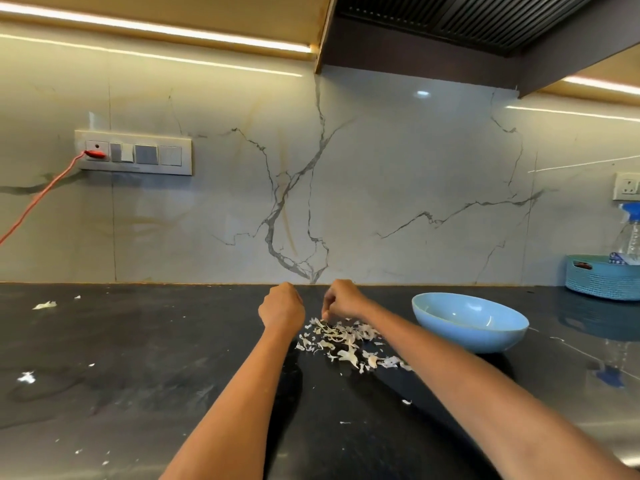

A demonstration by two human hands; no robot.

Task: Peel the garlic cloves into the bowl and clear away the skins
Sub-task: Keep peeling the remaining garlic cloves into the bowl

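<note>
- Nearest the camera, two bare forearms reach forward over the dark table (145, 393), which carries a few stray white flakes.
- The pile of garlic skins (343, 344) lies between the forearms, just on the near side of both hands. It forms a loose band whose long axis runs from just under the right hand back toward the near right.
- The left hand (282, 306) hovers left of the pile with its fingers curled in like a fist. Whether it holds anything cannot be told, as only its back shows.
- The right hand (341, 299) hangs over the far end of the pile, fingers bent downward with the tips at the skins. Whether they pinch a piece cannot be made out.
- The blue bowl (471, 323) stands upright just right of the right hand, beside the pile. The inside that shows looks bare; no cloves can be seen.
- Farther right, by the wall, a teal basket (602, 282) holds a spray bottle (632, 233) and a small packet.
- On the wall far left of the left hand, a switch panel (133, 152) has a red plug with a cord.
</note>
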